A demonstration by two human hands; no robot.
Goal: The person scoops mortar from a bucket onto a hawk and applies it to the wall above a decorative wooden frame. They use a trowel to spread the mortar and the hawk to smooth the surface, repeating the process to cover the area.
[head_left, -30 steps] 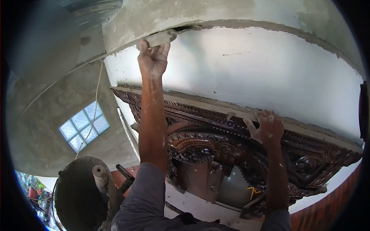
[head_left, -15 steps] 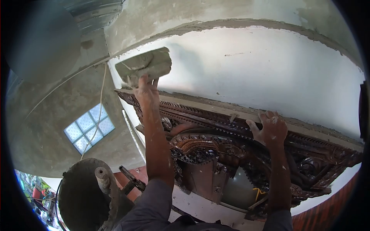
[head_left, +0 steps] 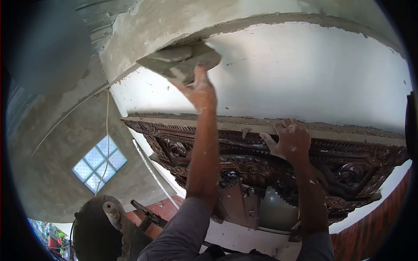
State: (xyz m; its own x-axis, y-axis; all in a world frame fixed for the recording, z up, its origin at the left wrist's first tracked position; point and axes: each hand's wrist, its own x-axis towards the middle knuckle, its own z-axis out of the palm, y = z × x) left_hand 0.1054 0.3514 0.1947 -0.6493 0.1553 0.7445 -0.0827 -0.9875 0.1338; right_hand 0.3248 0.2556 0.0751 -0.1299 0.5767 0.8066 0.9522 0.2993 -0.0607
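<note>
My left hand [head_left: 201,93] is closed round the handle of a mortar-smeared plastering float [head_left: 212,60]. The float is raised to the top of the white wall panel [head_left: 313,74], at the lower edge of the grey plaster band [head_left: 174,24]; its exact contact is hard to tell. My right hand [head_left: 292,141] lies with its fingers over the top ledge of a dark carved wooden frame [head_left: 174,148], thumb apart, holding nothing loose. Crumbs of mortar lie along that ledge [head_left: 344,137].
At lower left stands a dark mortar-crusted bucket [head_left: 93,230] beside a bar-like tool [head_left: 148,211]. A glass-block window [head_left: 100,164] is set in the grey wall at left, with a thin cable [head_left: 107,126] hanging across it. Red slatted wood [head_left: 374,217] shows at lower right.
My left hand has carried the float up and right, from the panel's left part to the plaster edge. My right hand stays on the ledge while the view has shifted.
</note>
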